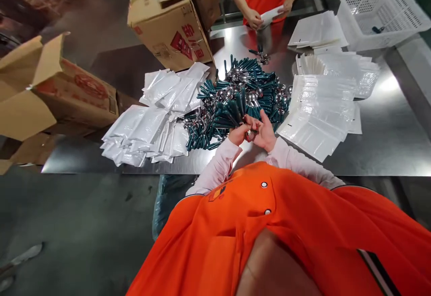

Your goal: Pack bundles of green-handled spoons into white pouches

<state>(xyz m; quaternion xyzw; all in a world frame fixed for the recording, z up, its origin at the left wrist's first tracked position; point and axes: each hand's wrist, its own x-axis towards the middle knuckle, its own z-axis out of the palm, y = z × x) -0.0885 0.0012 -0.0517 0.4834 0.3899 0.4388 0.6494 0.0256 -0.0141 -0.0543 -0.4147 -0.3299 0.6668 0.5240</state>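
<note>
Over the near edge of a heap of spoons (266, 87) with dark green handles and shiny metal bowls, my two hands are close together. My left hand (238, 134) is closed around a bunch of spoons (235, 109), their green handles fanned upward and away from me. My right hand (265, 133) meets it at the bowl end of the bunch. Its thumb stands apart and its fingers reach toward the bowls. The fingertips of both hands overlap there, so part of the grip is hidden.
Filled white packets (138, 130) are piled left of the heap, flat clear-fronted pouches (316, 112) at right. Cardboard boxes (171, 31) stand at left and behind. A white basket (384, 15) is at far right. Across the steel table (387, 143), a co-worker's hands (254, 18) hold a white pouch.
</note>
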